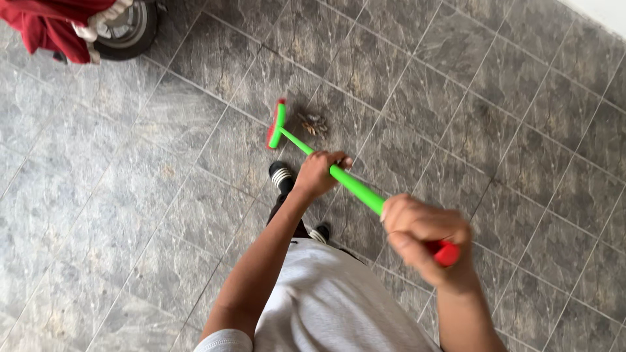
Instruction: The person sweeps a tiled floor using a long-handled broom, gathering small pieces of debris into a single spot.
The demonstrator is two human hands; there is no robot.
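Both hands grasp one green plastic broom (339, 175) with a red grip end: the left hand (317, 172) is clenched around the middle of the handle, the right hand (417, 228) around its top. The broom's head rests on the grey stone-tiled floor (163, 195), just beside one small pile of dry brown debris (313, 123). One wheel (130, 29) shows at the top edge. No containers are visible.

Count on the tiled floor
One green broom (326, 171), two hands, two shoes, one small debris pile (314, 124), one wheel (130, 29), one red cloth (49, 26)
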